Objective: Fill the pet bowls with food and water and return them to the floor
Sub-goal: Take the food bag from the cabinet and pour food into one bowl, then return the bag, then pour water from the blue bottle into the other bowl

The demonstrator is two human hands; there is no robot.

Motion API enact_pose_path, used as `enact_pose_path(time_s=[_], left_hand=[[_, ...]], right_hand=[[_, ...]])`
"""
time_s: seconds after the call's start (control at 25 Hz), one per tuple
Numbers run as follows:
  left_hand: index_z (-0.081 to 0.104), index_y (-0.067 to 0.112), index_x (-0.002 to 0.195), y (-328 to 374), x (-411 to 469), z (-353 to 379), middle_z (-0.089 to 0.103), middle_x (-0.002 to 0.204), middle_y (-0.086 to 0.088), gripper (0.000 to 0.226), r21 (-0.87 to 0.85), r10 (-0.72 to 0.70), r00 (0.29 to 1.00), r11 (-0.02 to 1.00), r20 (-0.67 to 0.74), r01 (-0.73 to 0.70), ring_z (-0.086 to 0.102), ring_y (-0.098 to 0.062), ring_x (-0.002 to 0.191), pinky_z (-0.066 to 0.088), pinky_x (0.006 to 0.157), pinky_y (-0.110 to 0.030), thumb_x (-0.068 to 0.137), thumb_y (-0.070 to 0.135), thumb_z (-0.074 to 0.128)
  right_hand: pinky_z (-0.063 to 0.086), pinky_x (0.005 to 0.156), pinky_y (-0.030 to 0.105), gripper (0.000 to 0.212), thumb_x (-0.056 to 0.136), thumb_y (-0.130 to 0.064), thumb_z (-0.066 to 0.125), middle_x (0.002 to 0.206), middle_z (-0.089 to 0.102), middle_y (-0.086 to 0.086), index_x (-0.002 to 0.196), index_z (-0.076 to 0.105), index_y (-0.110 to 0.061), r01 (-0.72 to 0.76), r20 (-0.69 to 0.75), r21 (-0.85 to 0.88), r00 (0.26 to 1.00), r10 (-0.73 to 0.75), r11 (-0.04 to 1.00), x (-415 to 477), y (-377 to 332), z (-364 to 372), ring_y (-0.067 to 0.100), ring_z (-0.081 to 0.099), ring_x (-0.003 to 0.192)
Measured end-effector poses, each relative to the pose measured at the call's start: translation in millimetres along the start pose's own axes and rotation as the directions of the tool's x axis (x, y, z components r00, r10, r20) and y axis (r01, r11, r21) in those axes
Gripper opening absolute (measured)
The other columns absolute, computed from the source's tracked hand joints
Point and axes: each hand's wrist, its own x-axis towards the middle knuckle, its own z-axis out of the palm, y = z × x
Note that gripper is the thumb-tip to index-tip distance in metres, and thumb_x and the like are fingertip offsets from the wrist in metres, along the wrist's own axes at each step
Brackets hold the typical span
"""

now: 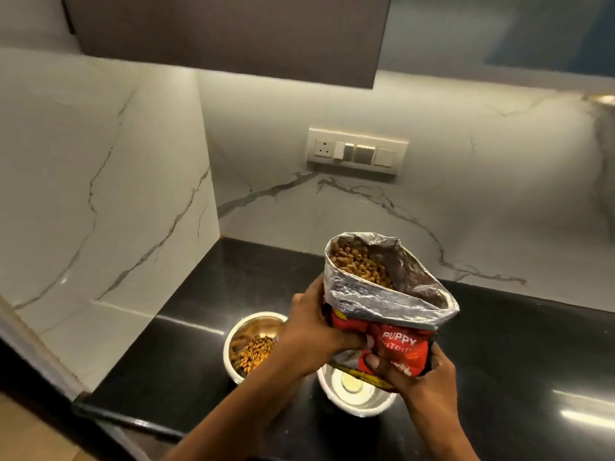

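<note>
Black counter (213,287), marble walls (100,161) w/ switchboard (356,151).

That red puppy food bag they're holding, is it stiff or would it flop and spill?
Probably floppy: the puppy food bag crumples where the left hand and right hand squeeze it. Its rolled-down top stands open with kibble near the rim, so tilting would likely spill some.

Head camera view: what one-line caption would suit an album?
Both hands, left and right, hold an open red puppy-food bag above two steel bowls, one with kibble, one without.
</note>
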Motion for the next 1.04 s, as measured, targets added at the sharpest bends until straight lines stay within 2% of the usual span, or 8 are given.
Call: enact_pose_path(time_s=[0.28, 0.36, 0.56, 0.68, 0.76, 0.88, 0.96, 1.04], left_hand=[[0.061, 0.023, 0.135, 113, 14, -4, 0.08, 0.125, 0.001, 0.097, -0.064, 0.211, 0.97, 0.977, 0.122, -0.205, 0.078, -0.018, 0.116, 0.065, 0.094, -0.037, 0.051, 0.021, 0.109], [0.059, 0.023, 0.14, 146, 21, 0, 0.078, 0.13, 0.0, 0.101, -0.057, 0.297, 0.94, 0.955, 0.168, -0.292, 0.075, -0.02, 0.121, 0.064, 0.098, -0.043, 0.053, 0.023, 0.11], [0.052, 0.032, 0.148, 239, 48, 10, 0.073, 0.139, 0.008, 0.107, -0.052, 0.485, 0.832, 0.87, 0.27, -0.491, 0.071, -0.014, 0.127, 0.062, 0.102, -0.043, 0.055, 0.027, 0.105], [0.048, 0.03, 0.152, 293, 65, 16, 0.07, 0.143, 0.009, 0.108, -0.087, 0.584, 0.754, 0.804, 0.3, -0.589, 0.069, -0.01, 0.129, 0.063, 0.101, -0.037, 0.06, 0.027, 0.103], [0.055, 0.026, 0.149, 328, 79, 20, 0.072, 0.141, 0.004, 0.097, -0.131, 0.64, 0.717, 0.764, 0.276, -0.631, 0.071, -0.013, 0.127, 0.064, 0.098, -0.036, 0.064, 0.023, 0.102], [0.081, 0.032, 0.114, 372, 105, 26, 0.083, 0.119, 0.004, 0.046, -0.199, 0.705, 0.66, 0.707, 0.26, -0.678, 0.08, -0.012, 0.11, 0.066, 0.083, -0.029, 0.075, 0.014, 0.096], [0.084, 0.024, 0.107, 393, 128, 29, 0.086, 0.11, 0.001, 0.034, -0.258, 0.694, 0.68, 0.719, 0.237, -0.645, 0.082, -0.015, 0.101, 0.066, 0.075, -0.028, 0.077, 0.012, 0.094], [0.079, 0.019, 0.115, 406, 153, 33, 0.086, 0.106, -0.001, 0.042, -0.271, 0.631, 0.737, 0.773, 0.243, -0.573, 0.084, -0.015, 0.093, 0.066, 0.068, -0.028, 0.077, 0.018, 0.094]], right_hand=[[0.069, 0.083, 0.044, 0.075, 0.05, -0.022, 0.111, 0.112, 0.085, 0.019, 0.119, 0.082, -0.021, 0.138, 0.062, 0.125, 0.987, -0.147, 0.982, 29, -74, -18, 0.041, 0.083, 0.102], [0.068, 0.089, 0.044, 0.076, 0.057, -0.024, 0.11, 0.119, 0.083, 0.019, 0.127, 0.08, -0.022, 0.21, 0.074, 0.148, 0.972, -0.223, 0.966, 42, -100, -26, 0.041, 0.081, 0.11], [0.069, 0.081, 0.052, 0.071, 0.057, -0.028, 0.108, 0.116, 0.084, 0.019, 0.123, 0.081, -0.023, 0.403, 0.008, 0.131, 0.913, -0.407, 0.906, 80, -189, -42, 0.044, 0.082, 0.104], [0.069, 0.076, 0.045, 0.07, 0.054, -0.042, 0.107, 0.117, 0.084, 0.013, 0.117, 0.081, -0.031, 0.493, 0.009, 0.106, 0.868, -0.497, 0.864, 101, -251, -49, 0.036, 0.083, 0.102], [0.069, 0.077, 0.04, 0.068, 0.059, -0.033, 0.103, 0.12, 0.083, 0.009, 0.122, 0.077, -0.027, 0.535, 0.026, 0.097, 0.842, -0.539, 0.839, 120, -287, -53, 0.031, 0.083, 0.105], [0.069, 0.08, 0.038, 0.066, 0.066, -0.015, 0.101, 0.117, 0.084, 0.007, 0.126, 0.072, -0.016, 0.565, 0.041, 0.084, 0.821, -0.569, 0.821, 158, -335, -56, 0.029, 0.083, 0.104], [0.069, 0.083, 0.04, 0.065, 0.067, -0.017, 0.098, 0.117, 0.085, 0.007, 0.126, 0.072, -0.015, 0.575, 0.055, 0.077, 0.813, -0.579, 0.815, 184, -360, -55, 0.029, 0.083, 0.105], [0.069, 0.088, 0.044, 0.069, 0.067, -0.021, 0.096, 0.119, 0.084, 0.006, 0.13, 0.07, -0.016, 0.573, 0.07, 0.058, 0.815, -0.576, 0.818, 209, -377, -55, 0.029, 0.083, 0.108]])
